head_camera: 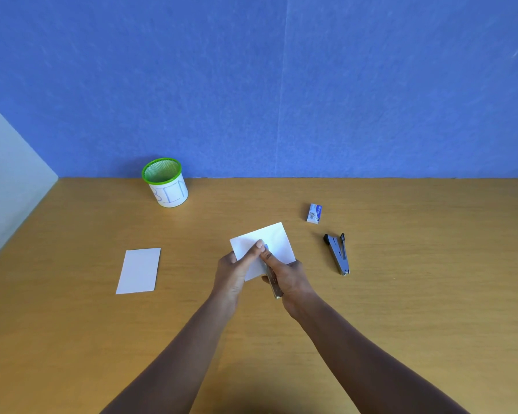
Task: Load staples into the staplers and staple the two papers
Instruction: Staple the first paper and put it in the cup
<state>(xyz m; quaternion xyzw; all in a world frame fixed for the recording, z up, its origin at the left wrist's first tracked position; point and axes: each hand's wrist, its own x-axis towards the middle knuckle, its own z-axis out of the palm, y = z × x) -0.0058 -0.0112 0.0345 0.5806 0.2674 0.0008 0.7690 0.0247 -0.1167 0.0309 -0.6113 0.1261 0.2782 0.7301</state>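
Near the middle of the bench (401, 309), the left hand (234, 273) pinches the paper (277, 240) while the right hand (287, 279) is clamped around a stapler (273, 283) at the sheet's near edge. To staple cleanly, I'd judge the edge should sit fully inside the stapler's mouth before one firm squeeze. The second paper (138, 270) lies toward the left edge, the second stapler (338, 253) open toward the right.

White paper (274, 240) in grip, silver stapler (273, 283) under it. Left of grip: white sheet (138, 270); green-rimmed mesh cup (165, 182), white label, blue letters. Right: silver-black stapler (338, 253), blue-white box (314, 213). Tan wood-grain table (431, 294), blue wall (281, 85).
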